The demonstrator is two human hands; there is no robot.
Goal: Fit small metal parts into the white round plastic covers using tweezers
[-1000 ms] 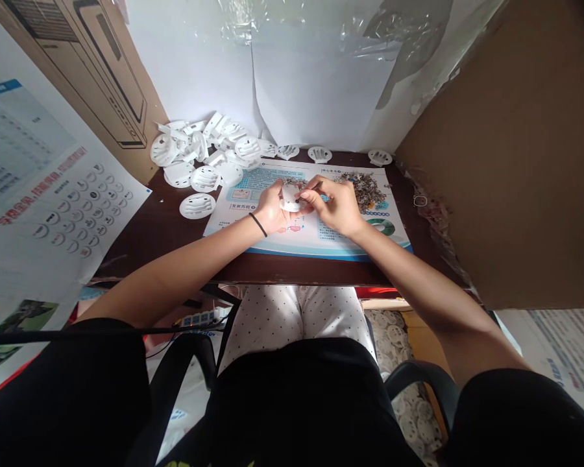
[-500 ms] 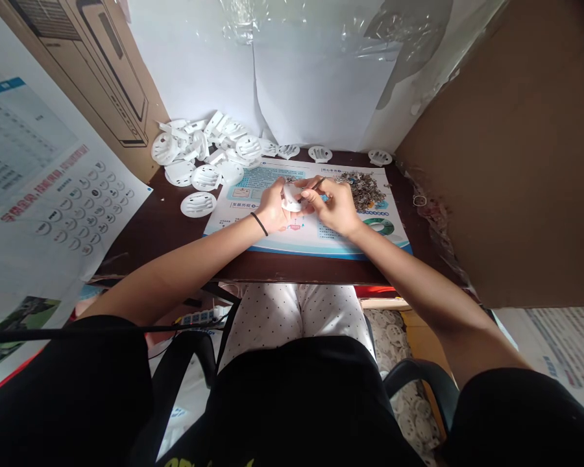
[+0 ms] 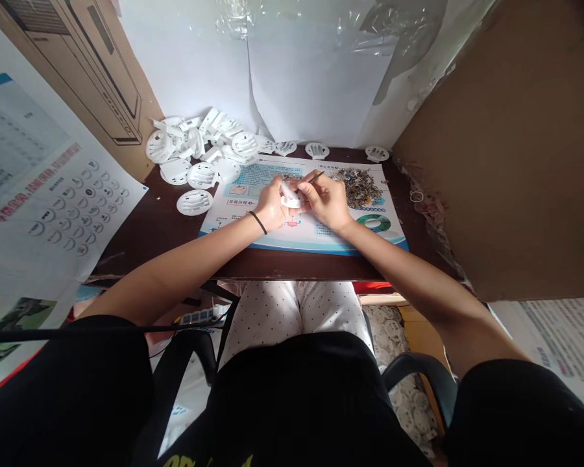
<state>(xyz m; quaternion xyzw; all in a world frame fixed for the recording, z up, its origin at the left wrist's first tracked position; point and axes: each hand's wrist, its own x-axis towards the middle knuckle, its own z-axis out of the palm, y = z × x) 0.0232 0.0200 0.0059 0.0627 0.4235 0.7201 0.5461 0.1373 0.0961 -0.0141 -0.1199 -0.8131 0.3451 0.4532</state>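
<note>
My left hand (image 3: 272, 206) is closed around a round white plastic piece (image 3: 291, 196) and holds it over the printed sheet. In my right hand (image 3: 328, 200) a thin dark stick-like tool (image 3: 316, 177) is pinched like a pen, its back end poking up above the fingers. The right fingertips are at the white piece; its far side and the tool's tip are hidden by them. Just right of my right hand is a heap of small metal parts (image 3: 360, 188). A few more small parts (image 3: 292, 177) show behind the white piece.
White plastic pieces (image 3: 202, 175) are piled at the back left of the dark table (image 3: 282, 266), and several more stand along the back edge. The printed sheet (image 3: 267, 241) lies under my hands. Cardboard walls (image 3: 467, 162) enclose the sides. More white pieces (image 3: 409, 395) fill a box below.
My right hand has turned slightly, so the tool now sticks up more plainly. The white piece has tilted a little in my left hand. The whole view has shifted slightly.
</note>
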